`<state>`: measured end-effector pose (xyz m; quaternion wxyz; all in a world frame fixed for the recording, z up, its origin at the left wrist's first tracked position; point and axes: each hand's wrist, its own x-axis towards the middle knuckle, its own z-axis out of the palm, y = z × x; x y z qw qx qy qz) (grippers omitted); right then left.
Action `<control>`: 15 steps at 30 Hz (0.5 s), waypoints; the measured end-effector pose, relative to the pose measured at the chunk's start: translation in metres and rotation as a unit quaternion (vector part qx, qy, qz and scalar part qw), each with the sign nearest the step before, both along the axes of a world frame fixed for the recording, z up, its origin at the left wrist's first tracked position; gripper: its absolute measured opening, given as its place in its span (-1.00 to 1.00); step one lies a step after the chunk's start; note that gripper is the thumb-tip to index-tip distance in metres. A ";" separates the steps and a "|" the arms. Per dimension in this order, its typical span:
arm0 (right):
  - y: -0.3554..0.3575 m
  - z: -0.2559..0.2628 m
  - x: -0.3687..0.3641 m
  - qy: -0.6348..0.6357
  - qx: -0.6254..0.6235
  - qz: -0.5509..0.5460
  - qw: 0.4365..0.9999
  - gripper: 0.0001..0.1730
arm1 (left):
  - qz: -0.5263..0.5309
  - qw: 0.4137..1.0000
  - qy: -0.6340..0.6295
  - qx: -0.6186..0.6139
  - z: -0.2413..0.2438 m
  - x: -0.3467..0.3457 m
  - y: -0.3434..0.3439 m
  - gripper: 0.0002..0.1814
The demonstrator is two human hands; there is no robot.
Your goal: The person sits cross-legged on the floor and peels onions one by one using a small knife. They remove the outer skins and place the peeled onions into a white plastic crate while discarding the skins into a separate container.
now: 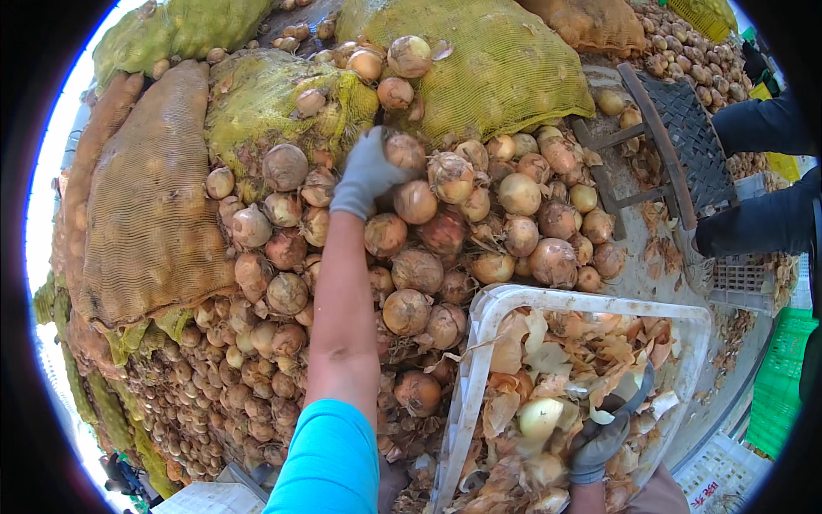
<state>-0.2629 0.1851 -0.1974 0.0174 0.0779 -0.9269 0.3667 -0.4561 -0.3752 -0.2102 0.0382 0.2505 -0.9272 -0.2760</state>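
Observation:
My left hand (372, 168), in a grey glove, reaches onto a pile of unpeeled onions (417, 270). Its fingers curl at the left side of a brown onion (404, 151); whether they grip it is unclear. Low on the right, my right hand (600, 443), also gloved, is closed around a knife with a curved blade (641, 390). That hand is over a white plastic crate (690, 360) full of dry onion skins (507, 401). Beside it in the crate lies a pale peeled onion (540, 417).
Yellow-green mesh sacks (475, 64) and an orange mesh sack (151, 199) of onions border the pile. A stool with a black woven seat (684, 132) stands at the right, near another person's dark-clad legs (764, 218). Green crates (780, 379) stand further right.

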 end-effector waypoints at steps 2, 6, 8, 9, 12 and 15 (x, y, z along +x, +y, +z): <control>-0.017 0.010 -0.010 0.045 0.010 0.019 0.999 -0.47 | -0.101 0.972 0.007 0.212 0.006 0.026 -0.017 -0.13; -0.051 0.039 -0.017 -0.161 -0.308 -0.196 0.917 -0.53 | -0.233 0.910 -0.296 0.176 0.063 0.031 0.009 -0.53; -0.055 0.032 -0.017 -0.115 -0.293 -0.205 0.927 -0.53 | -0.180 0.953 -0.224 0.098 0.083 0.001 0.016 -0.45; -0.057 0.031 -0.018 -0.097 -0.287 -0.205 0.931 -0.53 | -0.147 0.969 -0.189 0.057 0.087 -0.016 0.010 -0.40; -0.070 0.057 -0.023 -0.178 -0.359 -0.201 0.894 -0.56 | 0.004 0.957 0.045 -0.286 0.070 -0.097 -0.016 -0.13; -0.055 0.041 -0.013 -0.142 -0.313 -0.243 0.907 -0.44 | -0.045 0.893 0.052 -0.445 0.032 -0.131 -0.011 -0.05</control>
